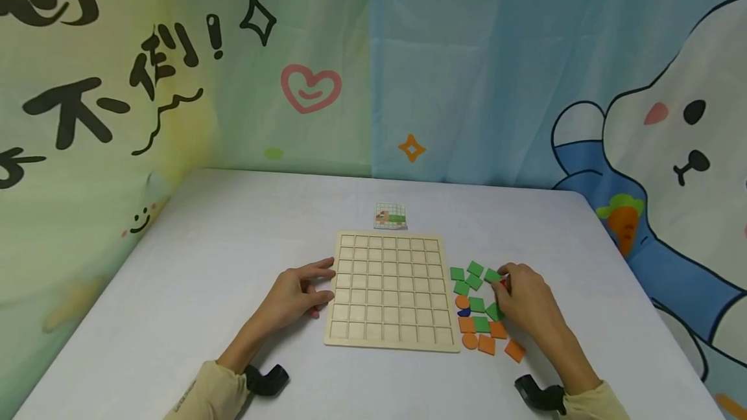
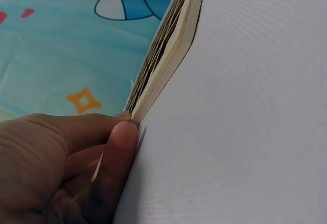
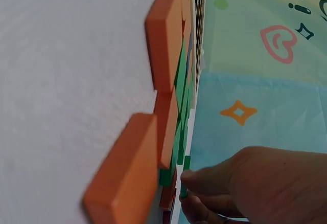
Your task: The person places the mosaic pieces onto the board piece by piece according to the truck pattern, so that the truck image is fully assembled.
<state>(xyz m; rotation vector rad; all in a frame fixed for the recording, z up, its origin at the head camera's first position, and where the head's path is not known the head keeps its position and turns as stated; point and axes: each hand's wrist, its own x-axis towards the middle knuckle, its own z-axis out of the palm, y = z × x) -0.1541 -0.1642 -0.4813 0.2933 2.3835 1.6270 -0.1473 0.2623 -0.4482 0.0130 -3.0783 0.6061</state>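
A pale wooden grid board (image 1: 391,290) lies flat on the table. At its left edge rests my left hand (image 1: 297,293), thumb and forefinger set apart against the side. In the left wrist view, the fingertips (image 2: 125,132) meet the board's edge (image 2: 168,60). Over on the right, my right hand (image 1: 525,297) is among loose tiles. Its thumb and forefinger pinch a small green square tile (image 3: 186,160) by the edges. Something red (image 1: 504,284) shows under these fingers, mostly hidden. Around it lie several green square tiles (image 1: 476,304).
Orange square tiles (image 1: 487,344), round orange pieces (image 1: 469,341) and a dark blue piece (image 1: 463,312) lie beside the board's right side. Behind the board is a small picture card (image 1: 390,216) with a gridded pattern. A printed curtain (image 1: 467,70) hangs behind the white table (image 1: 175,316).
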